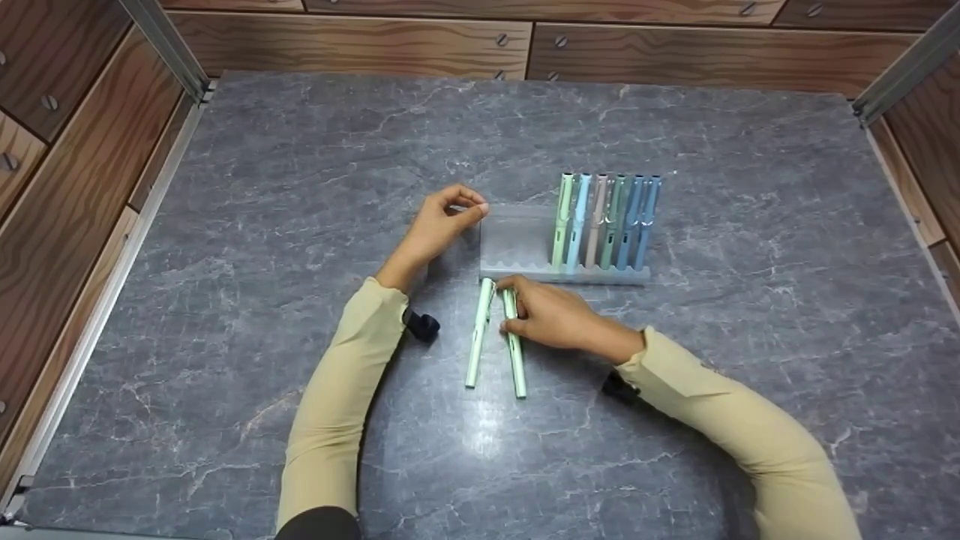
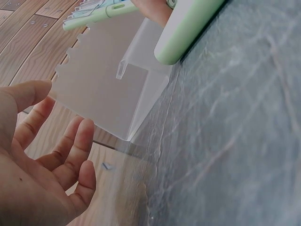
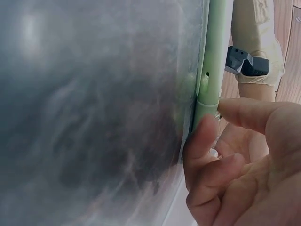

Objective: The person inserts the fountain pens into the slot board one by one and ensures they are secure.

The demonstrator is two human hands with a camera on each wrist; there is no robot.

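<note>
Sleeves, tan, are being shown nearest the head camera, each ending in a dark wrist mount.

Right hand: is being laid over the darker green pen, fingers curled onto its upper end; in the right wrist view, a fingertip and the thumb are being pressed against the barrel. Whether the pen is being lifted off the table cannot be told.

Pale green pen: is being left flat just to the left, untouched as far as can be seen. Long axes of both pens are being run away from the person, tops meeting at the stand's front edge, lower ends splayed apart.

Stand, frosted plastic, notched rail: is being positioned just beyond the right hand, so the empty left-hand notches lie straight ahead of the pens. Six pastel pens are being held upright in its right half.

Left hand: is being kept at the stand's left end, fingers loosely apart, nothing gripped; contact is uncertain. The right hand is nearer to both loose pens.

Writing, brands: none can be read.
</note>
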